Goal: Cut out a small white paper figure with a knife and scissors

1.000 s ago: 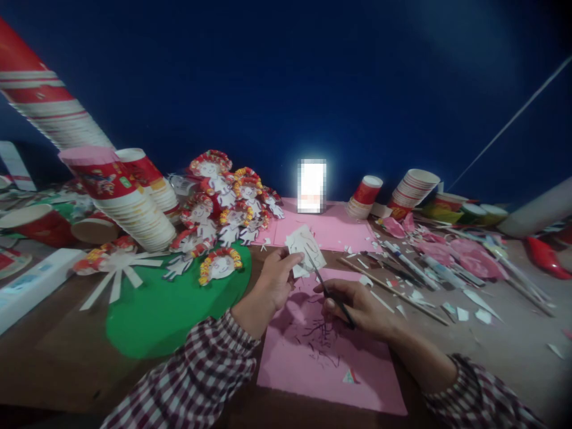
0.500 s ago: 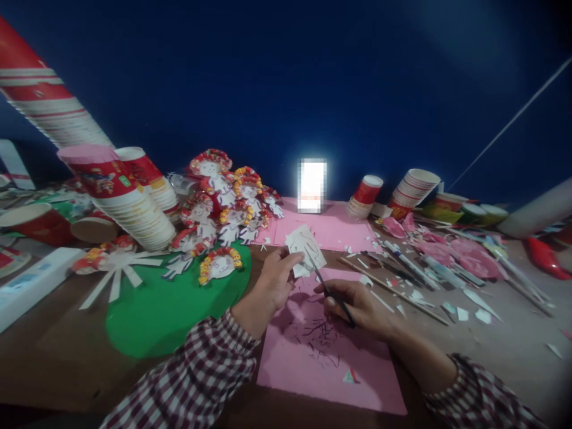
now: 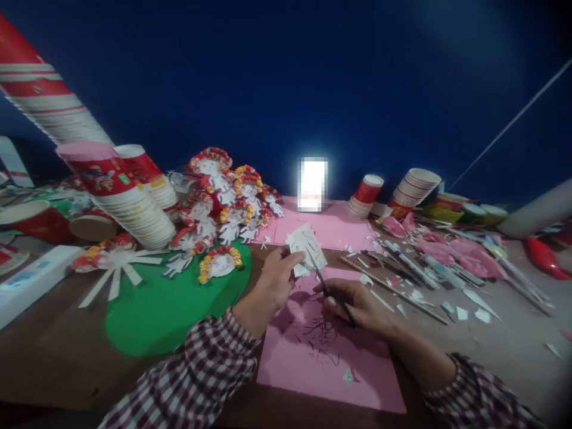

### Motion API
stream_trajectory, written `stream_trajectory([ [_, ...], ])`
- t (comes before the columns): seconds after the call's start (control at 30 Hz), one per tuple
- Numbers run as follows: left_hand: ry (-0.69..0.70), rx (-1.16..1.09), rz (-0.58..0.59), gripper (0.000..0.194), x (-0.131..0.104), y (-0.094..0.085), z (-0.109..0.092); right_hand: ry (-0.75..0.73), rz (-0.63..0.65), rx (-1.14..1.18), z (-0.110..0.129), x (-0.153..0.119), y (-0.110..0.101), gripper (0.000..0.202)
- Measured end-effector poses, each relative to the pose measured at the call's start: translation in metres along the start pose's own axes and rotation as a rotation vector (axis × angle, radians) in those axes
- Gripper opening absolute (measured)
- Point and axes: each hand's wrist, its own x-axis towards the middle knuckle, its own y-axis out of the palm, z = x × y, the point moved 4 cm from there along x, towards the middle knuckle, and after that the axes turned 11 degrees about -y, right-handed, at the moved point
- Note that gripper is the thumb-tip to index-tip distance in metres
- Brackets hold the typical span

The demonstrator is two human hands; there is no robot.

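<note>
The counter (image 3: 49,369), brown on the left and greyer toward its right edge, was crowded. A pink sheet (image 3: 326,384) lay flat close to its front edge, with a rounded green sheet (image 3: 179,310) to the left. Toward the left edge I saw a long white box (image 3: 40,286) and, nearer the back edge, a tall stack of paper cups (image 3: 138,214). More pink sheets (image 3: 330,232) lay along the middle of the back edge. Toward the right edge were a thin stick (image 3: 394,291), several markers (image 3: 411,264), crumpled pink paper (image 3: 476,259) and scattered white scraps (image 3: 462,313).
</note>
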Motion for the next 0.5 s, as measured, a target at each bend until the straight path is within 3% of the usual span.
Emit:
stream_trajectory([
  [0.5, -0.007, -0.064, 0.047, 0.018, 0.0011, 0.0003, 0.0023, -0.01, 0.0, -0.015, -0.0015, 0.0, -0.0013, 0.047],
])
